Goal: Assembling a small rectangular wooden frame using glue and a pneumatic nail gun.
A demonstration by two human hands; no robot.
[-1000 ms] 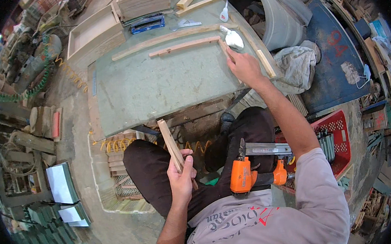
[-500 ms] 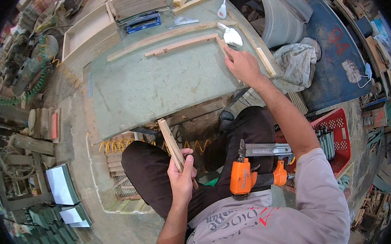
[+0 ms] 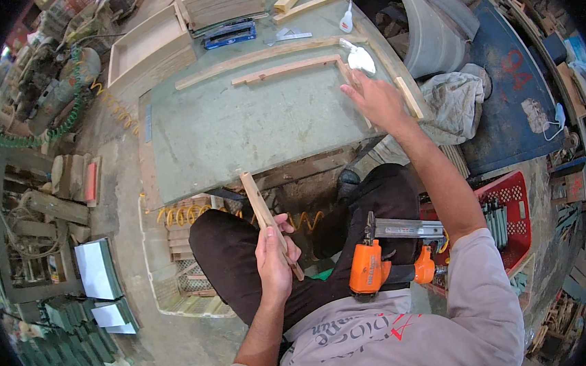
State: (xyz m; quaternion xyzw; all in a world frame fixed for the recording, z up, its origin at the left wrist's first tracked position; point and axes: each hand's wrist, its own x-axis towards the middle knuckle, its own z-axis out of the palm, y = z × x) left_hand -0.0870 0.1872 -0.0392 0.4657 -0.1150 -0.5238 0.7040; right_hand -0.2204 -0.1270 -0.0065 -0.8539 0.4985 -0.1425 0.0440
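Note:
My left hand [image 3: 275, 257] is closed round a short pale wooden strip [image 3: 259, 203], which slants up over my lap toward the table's near edge. My right hand [image 3: 377, 100] reaches over the right part of the table, thumb and fingers apart. It lies over a short wooden strip that meets a longer wooden strip [image 3: 284, 69] at a corner; whether it touches the short one I cannot tell. Beside its fingertips lies a white squeeze bottle [image 3: 360, 61]. An orange nail gun [image 3: 366, 268] with a grey magazine rests on my lap.
Longer wooden strips [image 3: 255, 56] border the grey-green tabletop [image 3: 234, 132]. At its far side are a blue tool [image 3: 229, 34], a metal square [image 3: 288, 35], another white bottle [image 3: 346, 19] and wooden boxes [image 3: 148, 46]. A red crate [image 3: 521, 213] stands at my right, a grey drum [image 3: 425, 28] beyond.
The whole view has shifted slightly, so the scene sits further right. My right thumb and fingers have spread from their pinch at the short strip. The strip in my left hand has turned a little.

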